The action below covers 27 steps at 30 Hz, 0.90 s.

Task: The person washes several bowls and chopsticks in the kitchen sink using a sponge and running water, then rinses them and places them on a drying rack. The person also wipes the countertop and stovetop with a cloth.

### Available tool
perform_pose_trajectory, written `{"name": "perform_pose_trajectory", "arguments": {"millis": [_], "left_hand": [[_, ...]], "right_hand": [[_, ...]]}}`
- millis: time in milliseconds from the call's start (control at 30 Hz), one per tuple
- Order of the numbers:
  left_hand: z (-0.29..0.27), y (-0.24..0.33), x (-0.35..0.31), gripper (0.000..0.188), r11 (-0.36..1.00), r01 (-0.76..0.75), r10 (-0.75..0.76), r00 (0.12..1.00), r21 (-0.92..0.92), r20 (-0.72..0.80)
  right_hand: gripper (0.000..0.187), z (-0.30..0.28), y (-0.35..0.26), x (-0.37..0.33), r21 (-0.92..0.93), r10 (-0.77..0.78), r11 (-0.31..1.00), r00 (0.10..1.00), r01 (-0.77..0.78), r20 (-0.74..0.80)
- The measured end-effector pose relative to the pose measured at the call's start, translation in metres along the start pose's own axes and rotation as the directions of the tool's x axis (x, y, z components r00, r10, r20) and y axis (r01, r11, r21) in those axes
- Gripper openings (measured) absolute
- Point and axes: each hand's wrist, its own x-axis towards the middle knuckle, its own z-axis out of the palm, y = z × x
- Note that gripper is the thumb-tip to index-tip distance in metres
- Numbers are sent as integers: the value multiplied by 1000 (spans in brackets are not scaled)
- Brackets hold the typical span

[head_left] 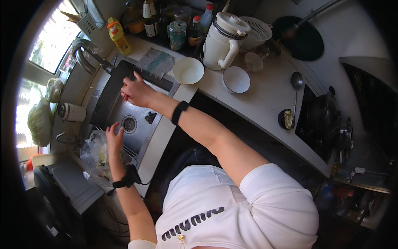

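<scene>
Both my hands hover over the steel sink (141, 133) on the left. My right hand (140, 91) reaches across its upper part, near the faucet side. One digit sticks out and the others curl loosely; I see nothing held. My left hand (115, 143) is at the sink's near-left side, beside a clear plastic bag (95, 159) with bits of green in it. Its thumb and fingers are apart, with nothing visible between them. Between the hands and the near rim lie the round drain (129, 123) and a small dark scrap (150, 118).
A faucet (87, 58) stands behind the sink. On the counter are a grey cloth (156, 63), two white bowls (188, 70), a white blender jug (224, 41), a ladle (296, 81) and a small dark bowl (286, 119). A dark pot (325, 110) sits on the stove at right.
</scene>
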Motion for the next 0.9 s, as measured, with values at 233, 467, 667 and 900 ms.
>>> {"name": "perform_pose_trajectory", "arguments": {"millis": [233, 467, 667, 900], "left_hand": [[44, 168, 18, 50, 383, 393, 51, 894, -836, 444], [130, 273, 67, 55, 87, 680, 40, 728, -728, 685], [145, 266, 57, 32, 210, 458, 20, 882, -864, 472], [76, 345, -20, 30, 474, 493, 205, 744, -729, 636]], "right_hand": [[19, -69, 38, -140, 323, 140, 946, 915, -12, -378], [28, -189, 77, -291, 522, 636, 765, 573, -378, -516], [28, -223, 102, -369, 684, 791, 609, 238, -401, -564], [27, -249, 137, -386, 646, 750, 639, 153, -418, -643]]}}
